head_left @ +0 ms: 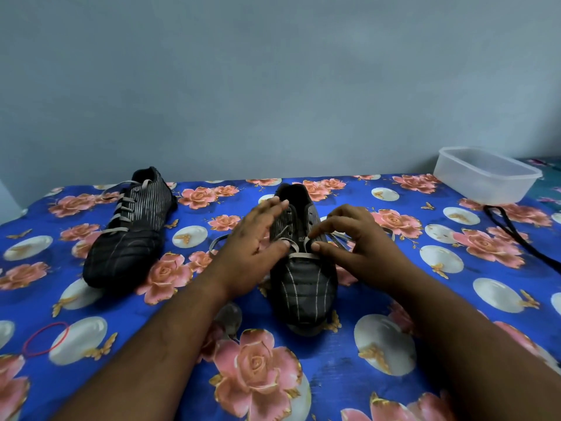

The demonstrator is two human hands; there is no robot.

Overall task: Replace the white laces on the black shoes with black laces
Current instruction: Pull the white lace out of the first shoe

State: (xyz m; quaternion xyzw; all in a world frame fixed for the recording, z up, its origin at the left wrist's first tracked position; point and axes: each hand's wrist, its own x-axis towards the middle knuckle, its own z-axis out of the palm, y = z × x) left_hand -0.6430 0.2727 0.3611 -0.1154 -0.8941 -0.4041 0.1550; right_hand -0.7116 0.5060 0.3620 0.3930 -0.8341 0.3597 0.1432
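Two black striped shoes lie on the flowered cloth. The near shoe point(303, 287) points its toe at me and its white lace point(299, 256) is partly loosened, with loops trailing off both sides. My left hand point(252, 247) rests flat on the shoe's left side, fingers straight, thumb by the lace. My right hand point(349, 241) pinches a loop of the white lace between thumb and forefinger at the lower eyelets. The far shoe point(127, 232), at the left, is fully laced in white. Black laces point(513, 235) lie at the right.
A clear plastic tub point(485, 177) stands at the back right corner, beside the black laces. A red rubber band point(45, 338) lies at the near left. The blue cloth point(394, 375) with pink roses covers the whole table, and a grey wall rises behind it.
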